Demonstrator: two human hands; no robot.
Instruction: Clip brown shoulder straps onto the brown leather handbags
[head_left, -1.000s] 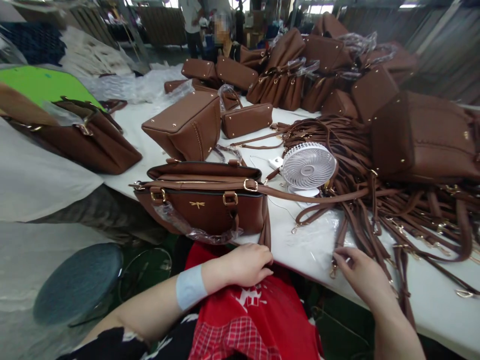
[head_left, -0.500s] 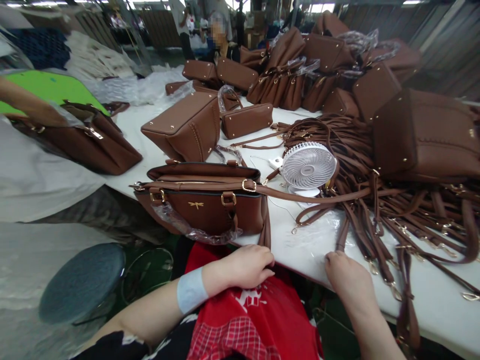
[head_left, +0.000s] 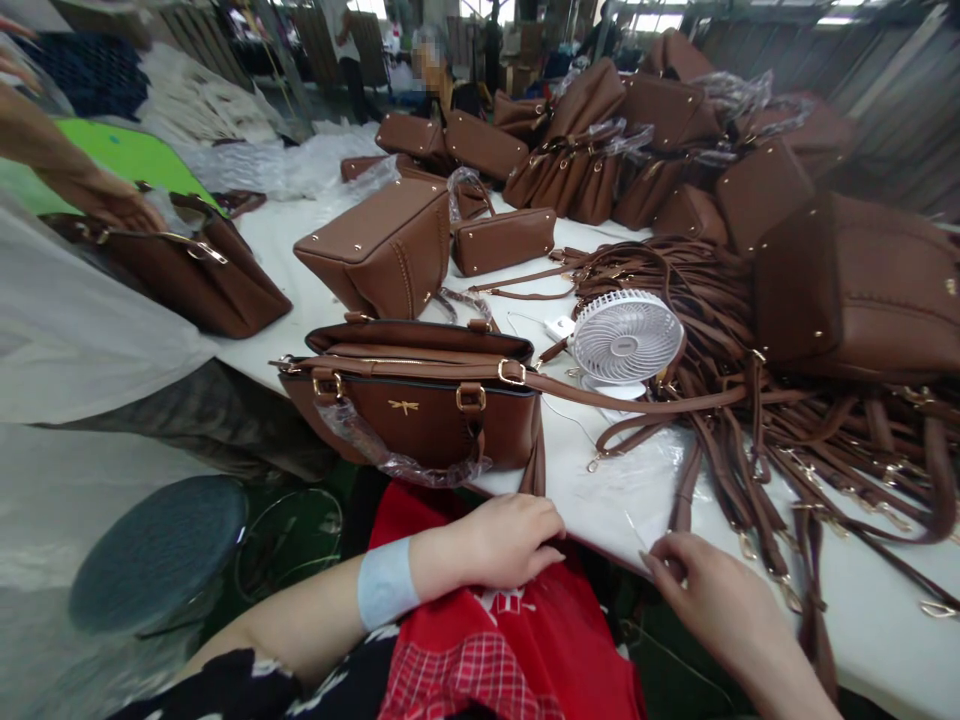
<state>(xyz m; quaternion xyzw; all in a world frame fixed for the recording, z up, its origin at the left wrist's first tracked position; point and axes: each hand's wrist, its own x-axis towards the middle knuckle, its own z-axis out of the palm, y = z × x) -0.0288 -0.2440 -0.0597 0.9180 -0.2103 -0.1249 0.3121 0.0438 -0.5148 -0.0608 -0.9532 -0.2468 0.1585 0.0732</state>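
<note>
A brown handbag [head_left: 431,420] with a gold dragonfly emblem stands at the table's front edge, its handle wrapped in clear plastic. From its top a brown shoulder strap [head_left: 637,400] runs right to the strap pile. My left hand [head_left: 514,540] rests at the table edge just below the bag's right corner, near a hanging strap end [head_left: 534,465]. Its fingers are curled together, and what they hold, if anything, is hidden. Farther right at the edge, my right hand [head_left: 705,575] is closed, thumb against forefinger. A thin pale strand seems to rise from the pinch, too fine to name.
A white fan [head_left: 626,340] stands beside a heap of brown straps [head_left: 705,310] with gold clasps. More brown handbags [head_left: 577,165] are piled behind. At left, a co-worker's hand [head_left: 124,205] is at another bag [head_left: 217,275]. A round stool [head_left: 157,555] stands lower left.
My right hand has turned, so thumb and forefinger show in a pinch. My left hand has shifted slightly right. The co-worker's hand has lifted into view from inside the bag at left.
</note>
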